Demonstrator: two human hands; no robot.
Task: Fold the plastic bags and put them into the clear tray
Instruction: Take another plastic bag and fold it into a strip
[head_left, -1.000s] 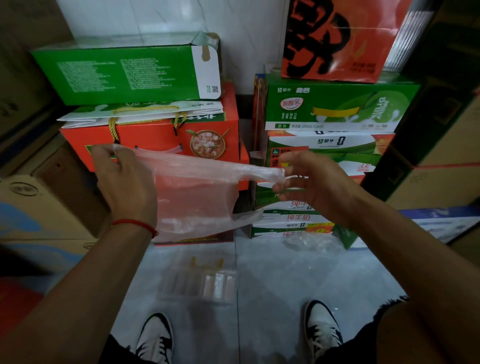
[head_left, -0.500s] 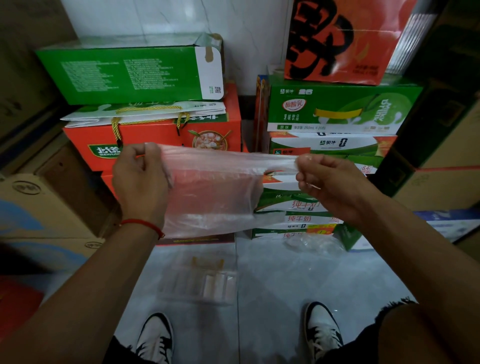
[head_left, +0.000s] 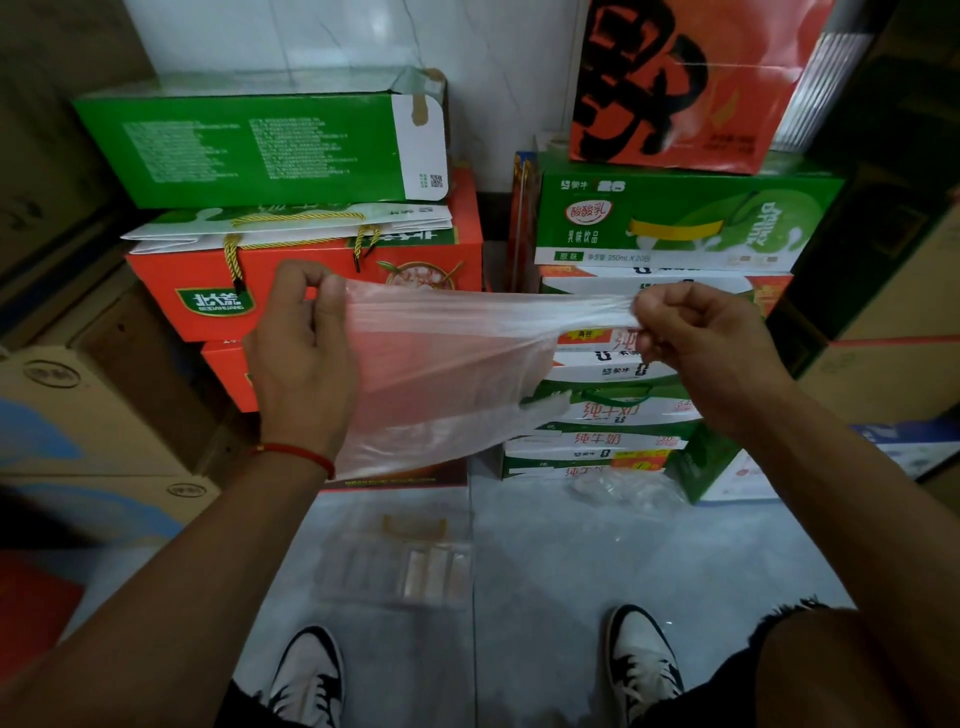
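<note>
Plastic bag (head_left: 447, 374) hangs stretched in the air between both hands, well above the floor, its upper edge pulled into a taut line so the film lies flat enough to fold. Left hand (head_left: 304, 358) has its grip clamped on one upper corner, thumb and fingers pinching the film, a red string bracelet (head_left: 298, 453) at the wrist. Right hand (head_left: 698, 340) has its grip clamped on the other end, where the film is bunched into a narrow twist between curled fingers. Holding both ends high lets the loose body of the bag drape down and smooth itself, which seems the point before a fold is made. Below, on the pale tiled floor (head_left: 597, 571) between the person's shoes, lies the clear tray (head_left: 400, 564), with what look like a few folded pieces inside, though its contents are hard to make out. Another crumpled clear bag (head_left: 628, 491) lies on the floor just beside the stacked milk cartons (head_left: 660, 218), apparently waiting its turn. Folding of the held bag looks not yet done.
</note>
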